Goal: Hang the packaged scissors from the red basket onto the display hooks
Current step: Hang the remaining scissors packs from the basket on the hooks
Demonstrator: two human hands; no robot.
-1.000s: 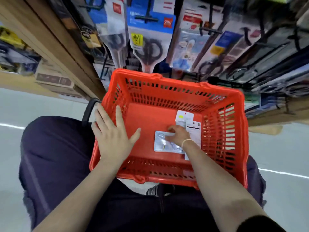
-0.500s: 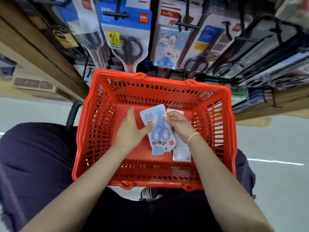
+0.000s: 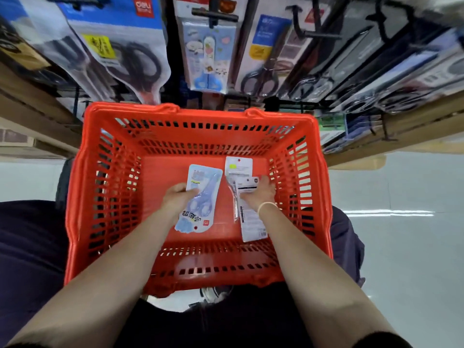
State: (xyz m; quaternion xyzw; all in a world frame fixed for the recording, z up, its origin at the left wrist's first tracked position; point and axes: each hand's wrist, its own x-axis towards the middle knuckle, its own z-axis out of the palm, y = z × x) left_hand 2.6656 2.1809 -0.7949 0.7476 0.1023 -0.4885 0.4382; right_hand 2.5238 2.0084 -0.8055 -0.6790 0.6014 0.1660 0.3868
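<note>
Now my left hand alone is pinching the glossy blue scissors pack over the slatted red plastic basket; my right hand is gripping flat white packs beside it.

Red basket: slotted plastic, slight sheen. Blue scissors pack: glossy plastic blister on card. Shelf edge: matt wood.

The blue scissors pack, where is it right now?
In the head view, the blue scissors pack is inside the red basket, left of middle, gripped by the left hand, with a white pack to its right.
</note>
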